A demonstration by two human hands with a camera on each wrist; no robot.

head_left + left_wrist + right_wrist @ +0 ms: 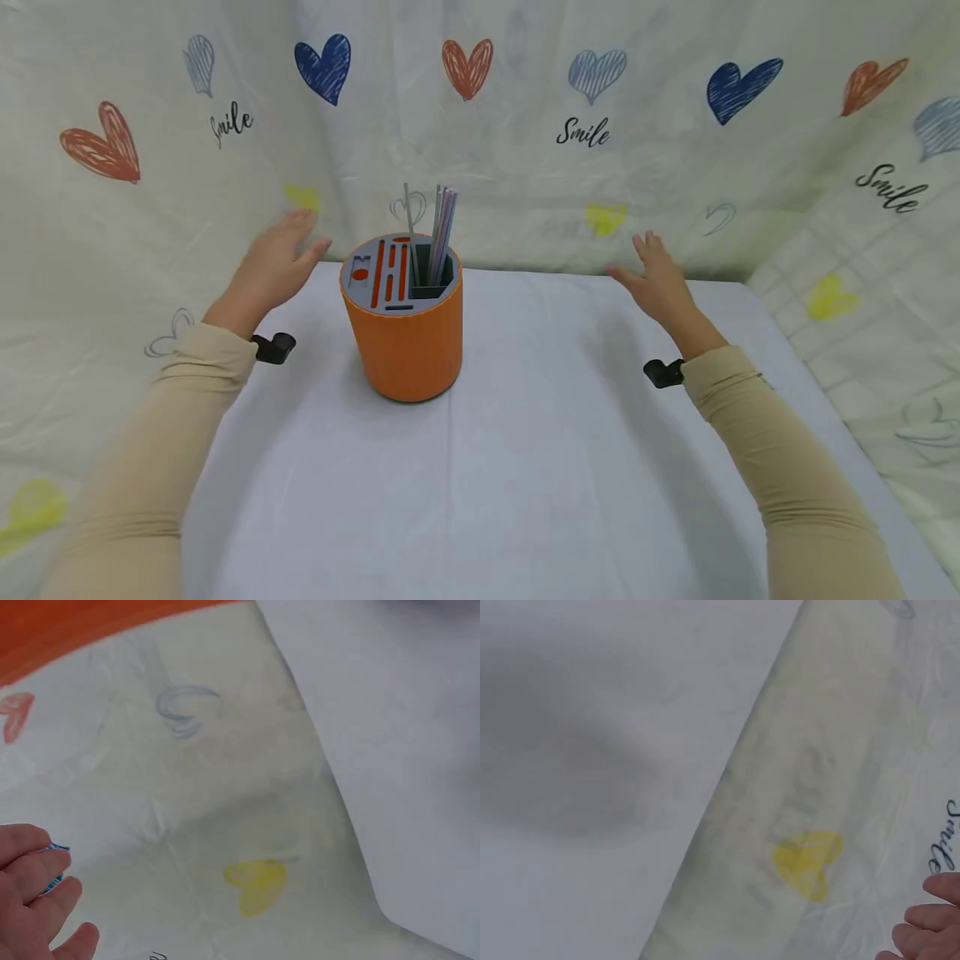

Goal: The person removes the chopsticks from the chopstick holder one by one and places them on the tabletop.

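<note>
An orange round holder [408, 354] with a grey slotted top stands upright on the table, left of the middle. Several thin sticks [442, 233] rise from the dark square opening in its top; what kind they are cannot be told. To the left of the holder my left hand [273, 262] hovers above the table, fingers extended and touching nothing. My right hand [658, 279] is raised on the far right side, well apart from the holder, with its fingers spread and nothing in it. Each wrist view shows only fingertips at a lower corner.
A white cloth covers the table [525, 467]. Behind it hangs a pale curtain [517, 167] printed with hearts and the word Smile, which also runs along the right side. A black wrist camera [275, 348] sits on the left wrist, another black camera [663, 373] on the right.
</note>
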